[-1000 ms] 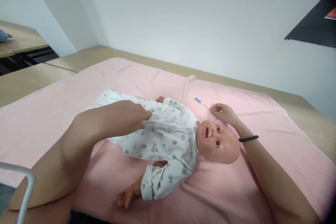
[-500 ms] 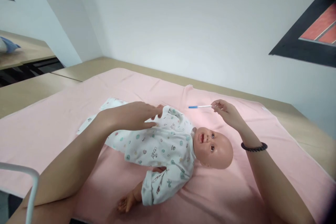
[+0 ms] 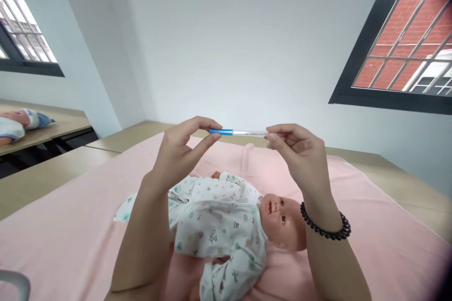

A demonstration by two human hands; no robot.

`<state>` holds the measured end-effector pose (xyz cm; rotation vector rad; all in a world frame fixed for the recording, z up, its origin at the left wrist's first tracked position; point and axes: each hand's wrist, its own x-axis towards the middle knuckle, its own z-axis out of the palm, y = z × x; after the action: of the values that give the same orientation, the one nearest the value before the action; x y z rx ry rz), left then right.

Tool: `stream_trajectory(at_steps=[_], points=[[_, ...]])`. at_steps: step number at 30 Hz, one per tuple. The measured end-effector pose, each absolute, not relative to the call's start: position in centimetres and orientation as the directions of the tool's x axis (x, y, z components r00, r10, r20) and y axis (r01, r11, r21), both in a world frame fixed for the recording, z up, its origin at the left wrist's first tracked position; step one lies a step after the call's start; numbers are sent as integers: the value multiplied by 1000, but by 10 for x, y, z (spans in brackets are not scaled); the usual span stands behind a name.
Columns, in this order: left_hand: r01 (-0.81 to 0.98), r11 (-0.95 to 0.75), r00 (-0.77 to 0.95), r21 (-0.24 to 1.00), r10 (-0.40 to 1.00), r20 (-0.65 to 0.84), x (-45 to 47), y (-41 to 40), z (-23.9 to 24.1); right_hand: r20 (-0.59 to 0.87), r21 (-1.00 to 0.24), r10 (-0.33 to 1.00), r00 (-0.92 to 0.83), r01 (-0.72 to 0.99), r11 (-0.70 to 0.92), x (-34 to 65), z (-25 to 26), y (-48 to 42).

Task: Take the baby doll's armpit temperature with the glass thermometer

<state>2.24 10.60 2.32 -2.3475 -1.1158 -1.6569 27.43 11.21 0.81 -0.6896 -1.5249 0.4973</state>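
A slim glass thermometer (image 3: 245,133) with a blue end is held level in front of me, above the doll. My left hand (image 3: 181,153) pinches its blue end between thumb and fingers. At the other end, my right hand (image 3: 305,157) grips the clear stem with thumb and forefinger. Below lies a baby doll (image 3: 226,218) on its back, head to the right, dressed in a white printed outfit. My left forearm covers part of its legs, and my right wrist hides the top of its head.
A pink cloth (image 3: 356,225) covers most of the wooden table (image 3: 395,174), which stands against a pale wall. Another doll (image 3: 21,122) lies on a second table at the left. A pale curved bar (image 3: 17,280) pokes in at the lower left.
My left hand has risen from over the doll's body and taken hold of the thermometer's blue end. My right hand has lifted the thermometer higher. The view has tilted up, showing more of the windows.
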Motion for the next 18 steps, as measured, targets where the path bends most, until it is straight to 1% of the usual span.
stream_trajectory(at_steps=[3, 5, 10, 13, 15, 18], points=[[625, -717, 172, 308, 512, 842, 19, 98, 23, 723, -688, 691, 29, 122, 715, 273, 4, 107], [648, -709, 195, 277, 506, 840, 17, 94, 23, 719, -692, 695, 13, 117, 713, 272, 3, 105], [668, -714, 216, 208, 453, 865, 12, 86, 24, 663, -740, 738, -123, 37, 671, 271, 5, 99], [714, -684, 249, 149, 448, 859, 12, 75, 27, 626, -763, 752, -209, 35, 645, 280, 8, 94], [730, -673, 254, 121, 431, 866, 13, 61, 30, 641, -754, 749, -166, 43, 655, 293, 11, 94], [675, -721, 276, 160, 448, 850, 15, 35, 28, 716, -694, 697, 43, -67, 717, 320, 15, 106]])
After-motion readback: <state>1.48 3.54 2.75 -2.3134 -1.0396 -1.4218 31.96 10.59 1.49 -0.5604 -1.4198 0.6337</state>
